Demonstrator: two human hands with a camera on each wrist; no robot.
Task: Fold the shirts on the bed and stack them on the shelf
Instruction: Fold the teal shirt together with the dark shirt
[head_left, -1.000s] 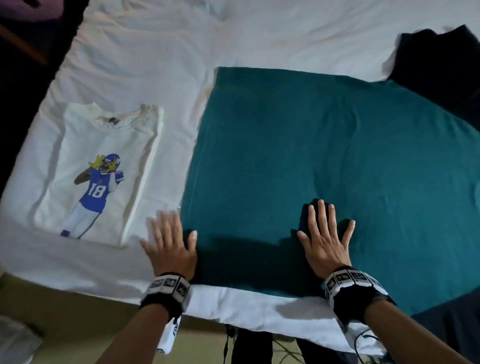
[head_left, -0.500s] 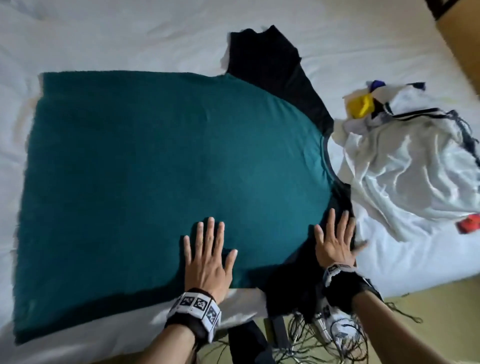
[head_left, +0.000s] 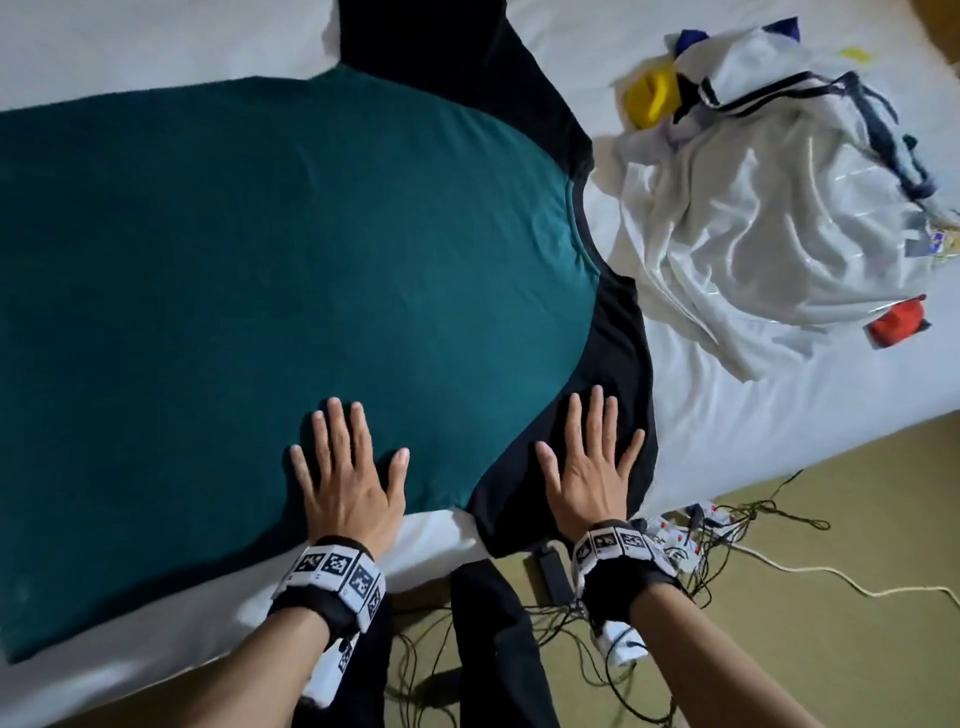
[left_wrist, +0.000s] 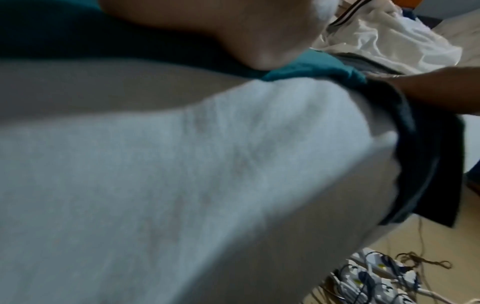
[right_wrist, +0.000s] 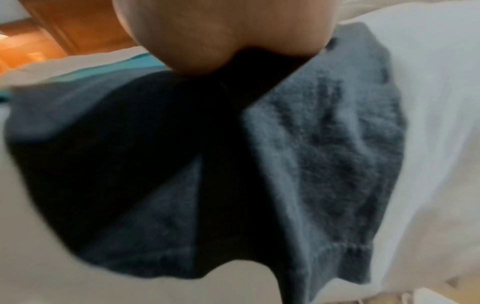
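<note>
Nearest to the person, a tangle of cables (head_left: 649, 582) lies on the floor by the bed. Feet could catch in them on the walk to the shelf, which no view shows.

On the near edge of the bed (head_left: 753, 415), the left hand (head_left: 348, 483) lies flat with fingers spread wide on the teal shirt (head_left: 260, 260). The right hand (head_left: 592, 467) lies flat and spread too, on the shirt's black sleeve (head_left: 618, 353). Neither hand holds anything.

The teal shirt is spread out, not folded yet. The black sleeve hangs a little over the bed's edge. If the right hand pushes that way, the sleeve may slip down and pull the shirt crooked. If the hands rub too hard, the soft cloth may bunch up into new wrinkles.

Farther right, well apart from the hands, a crumpled white shirt (head_left: 769, 218) waits in a heap. If the teal shirt's fold swings wide, it may land on that heap and get messy.
</note>
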